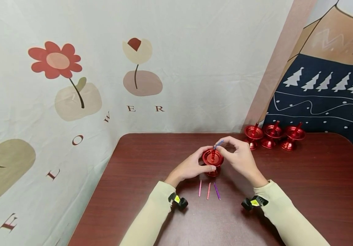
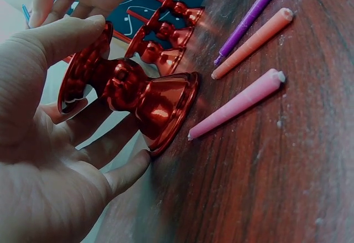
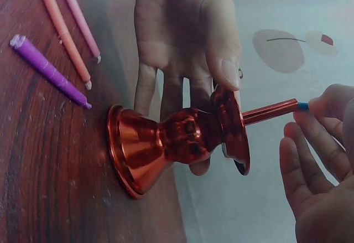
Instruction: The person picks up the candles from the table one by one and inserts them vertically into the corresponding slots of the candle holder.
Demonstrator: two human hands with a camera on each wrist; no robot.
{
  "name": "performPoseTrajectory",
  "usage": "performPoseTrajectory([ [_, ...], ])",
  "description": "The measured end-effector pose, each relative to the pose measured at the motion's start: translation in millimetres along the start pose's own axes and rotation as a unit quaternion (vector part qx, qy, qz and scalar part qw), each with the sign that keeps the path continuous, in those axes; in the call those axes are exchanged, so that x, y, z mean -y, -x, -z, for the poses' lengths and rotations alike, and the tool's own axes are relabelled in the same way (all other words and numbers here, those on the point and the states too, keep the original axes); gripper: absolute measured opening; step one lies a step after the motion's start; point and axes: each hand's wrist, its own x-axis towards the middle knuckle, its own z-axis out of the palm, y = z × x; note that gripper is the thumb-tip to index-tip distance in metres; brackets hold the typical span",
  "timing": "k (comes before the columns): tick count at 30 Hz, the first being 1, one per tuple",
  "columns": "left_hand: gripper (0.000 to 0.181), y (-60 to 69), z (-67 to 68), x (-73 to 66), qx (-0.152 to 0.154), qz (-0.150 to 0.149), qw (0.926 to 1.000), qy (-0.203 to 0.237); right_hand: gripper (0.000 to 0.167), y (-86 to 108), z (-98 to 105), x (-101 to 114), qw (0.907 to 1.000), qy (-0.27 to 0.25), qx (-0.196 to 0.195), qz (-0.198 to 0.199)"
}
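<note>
Fingers of your right hand (image 1: 239, 157) meet its thumb, clamped on a slim blue candle (image 1: 219, 144) that slants at the mouth of a narrow red tube (image 3: 271, 112); I cannot tell how far it goes in, if at all. The tube rises from the shallow round dish of a mirror-glossy red candle holder (image 1: 212, 161), upright at mid-table, with a bulbous stem and a flared, bell-like base. Your left hand (image 1: 190, 166) grips this holder by the dish, thumb at the near rim, the other fingers spread around the far side. I cannot tell whether the base touches the dark reddish, wood-grained table (image 1: 317, 191).

Near you, 3 slightly tapered, waxy sticks lie apart: a pink candle (image 1: 200, 188) left, an orange candle (image 1: 208, 191) between, a purple candle (image 1: 217, 191) right. Far right, 3 matching holders (image 1: 272, 131) stand in a row. Behind the table, a pale, faintly wrinkled cloth (image 1: 210, 51) carries flat flower shapes.
</note>
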Motion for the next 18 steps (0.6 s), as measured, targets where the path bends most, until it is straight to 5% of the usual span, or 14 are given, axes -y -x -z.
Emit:
performPoseTrajectory([
  [13, 0.08, 0.4, -0.3, -0.1, -0.002, 0.0, 1.0, -0.004, 0.012, -1.2, -6.3, 5.3, 0.9848, 0.13, -0.002, 0.115],
  [18, 0.08, -0.1, -0.2, 0.6, -0.005, -0.001, 0.9999, -0.015, 0.014, -1.9, -6.6, 7.9, 0.9789, 0.156, 0.003, 0.132],
])
